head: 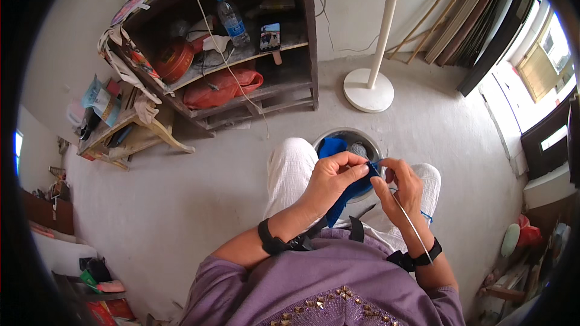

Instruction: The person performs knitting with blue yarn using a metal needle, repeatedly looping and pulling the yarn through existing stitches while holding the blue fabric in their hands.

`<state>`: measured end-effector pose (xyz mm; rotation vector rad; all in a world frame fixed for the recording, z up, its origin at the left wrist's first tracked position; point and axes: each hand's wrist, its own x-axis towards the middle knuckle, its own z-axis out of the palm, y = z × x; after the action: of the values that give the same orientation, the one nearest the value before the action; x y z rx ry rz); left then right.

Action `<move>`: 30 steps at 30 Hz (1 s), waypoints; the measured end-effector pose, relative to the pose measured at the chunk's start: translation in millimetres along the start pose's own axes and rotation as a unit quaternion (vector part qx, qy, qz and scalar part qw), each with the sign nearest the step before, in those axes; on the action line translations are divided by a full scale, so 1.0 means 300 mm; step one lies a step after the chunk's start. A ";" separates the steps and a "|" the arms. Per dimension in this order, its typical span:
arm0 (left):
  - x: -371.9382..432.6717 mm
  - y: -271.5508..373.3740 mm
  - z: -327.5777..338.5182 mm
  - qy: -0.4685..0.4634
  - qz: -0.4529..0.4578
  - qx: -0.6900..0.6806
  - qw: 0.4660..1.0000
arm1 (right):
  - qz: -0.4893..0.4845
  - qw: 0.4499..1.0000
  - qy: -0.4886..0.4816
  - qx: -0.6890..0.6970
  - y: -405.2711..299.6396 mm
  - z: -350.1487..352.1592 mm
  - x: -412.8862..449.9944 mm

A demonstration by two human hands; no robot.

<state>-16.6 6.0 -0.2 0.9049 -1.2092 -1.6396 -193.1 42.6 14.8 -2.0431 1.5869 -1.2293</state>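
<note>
Blue knitted fabric (346,199) hangs from between my hands, down over the near rim of a metal basin (378,145). My left hand (337,174) pinches its upper edge between thumb and fingers. Opposite it, my right hand (401,185) holds a long metal knitting needle (410,222), whose free end reaches back over my right wrist. Blue yarn runs near the right fingers. Inside the basin lie a blue bundle (333,146) and a ball of grey yarn (358,148). Where the needle tip meets the stitches is partly hidden by the fingers.
Ahead stands a wooden cabinet (312,54) with a water bottle (232,22), a phone (270,37) and a red round tin (174,61). A white fan base (369,90) is on the floor beyond the basin. A wooden stool (167,136) stands at the left.
</note>
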 end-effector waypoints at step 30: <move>0.025 0.026 -0.006 0.024 0.019 -0.021 0.999 | -0.022 0.996 -0.015 0.084 -0.007 -0.018 0.021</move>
<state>-15.8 -2.8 6.5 0.8852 -1.1494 -1.5984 -195.4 39.3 22.2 -1.9915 1.3813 -1.2937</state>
